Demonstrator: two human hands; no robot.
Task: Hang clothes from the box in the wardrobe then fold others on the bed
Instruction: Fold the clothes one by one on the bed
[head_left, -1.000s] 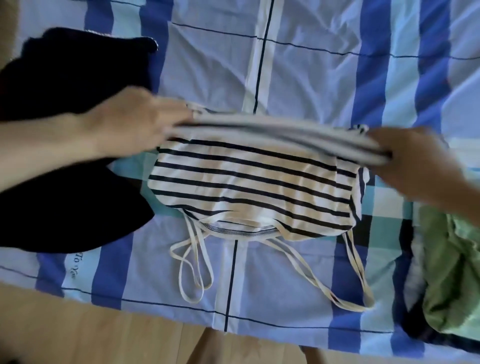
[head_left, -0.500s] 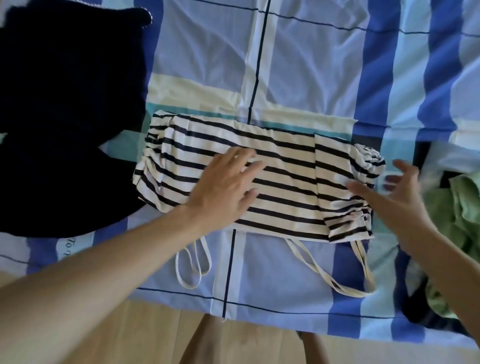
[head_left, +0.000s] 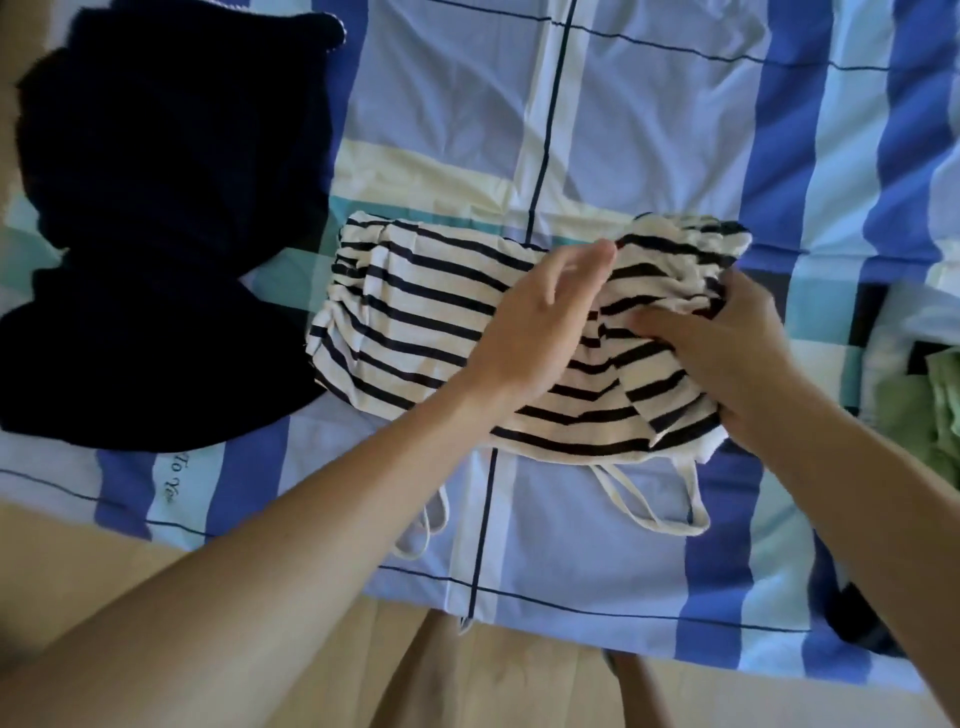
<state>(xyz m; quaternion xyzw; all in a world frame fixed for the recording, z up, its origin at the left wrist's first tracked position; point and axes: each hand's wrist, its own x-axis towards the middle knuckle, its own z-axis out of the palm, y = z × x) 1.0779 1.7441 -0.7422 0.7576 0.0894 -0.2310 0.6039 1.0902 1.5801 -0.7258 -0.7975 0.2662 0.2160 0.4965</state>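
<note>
Striped top (head_left: 415, 322): soft knit, cream with thin black stripes, folded into a flat oblong band. It lies on the bed sheet (head_left: 649, 130), near the sheet's front edge. Long axis runs left-right, with the right end a little nearer the person; stripes run along the same axis. The left end is gathered in small pleats. 2 thin cream straps (head_left: 649, 499) loop out from the near edge.

Left hand (head_left: 540, 322): fingers straight and together, resting on the middle of the band.

Right hand (head_left: 727, 353): fingers curled round the bunched right end, which is lifted and turned over toward the left.

Sheet: smooth woven check in blue, white and teal. Dark navy garment (head_left: 156, 234), crumpled, touches the top's left end. Green garment (head_left: 924, 415), rumpled, at the right edge.
</note>
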